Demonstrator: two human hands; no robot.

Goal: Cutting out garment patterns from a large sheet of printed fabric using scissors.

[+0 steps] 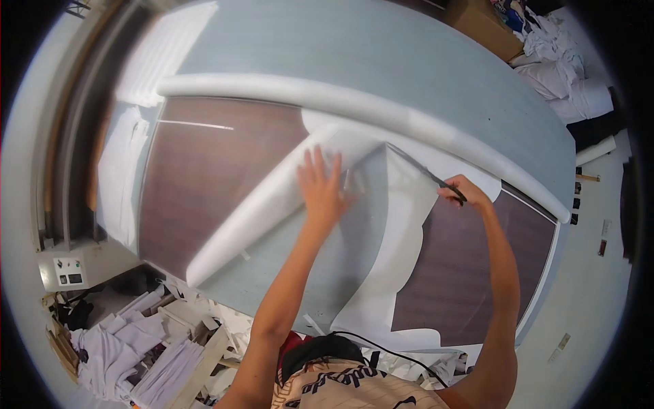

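My left hand [321, 189] is spread with its fingers apart over a folded-back flap [259, 206] of white sheet material. My right hand [467, 192] is closed round the dark handles of a pair of scissors [417, 167]. Their long blades point up and left, with the tips at the white sheet [403, 218] near the base of the fold. A wavy edge runs down that sheet's right side. Brown sheet-like material [214, 160] lies left of the flap, and more brown material [460, 273] shows at the right. Pale blue-grey tabletop [306, 252] shows between flap and sheet.
A long white roll [286, 88] lies across the large table [381, 41] beyond my hands. White cloth [122, 361] and boards are heaped below the table's left edge. At the far right stand a cardboard box [484, 27] and a pile of white material [555, 75].
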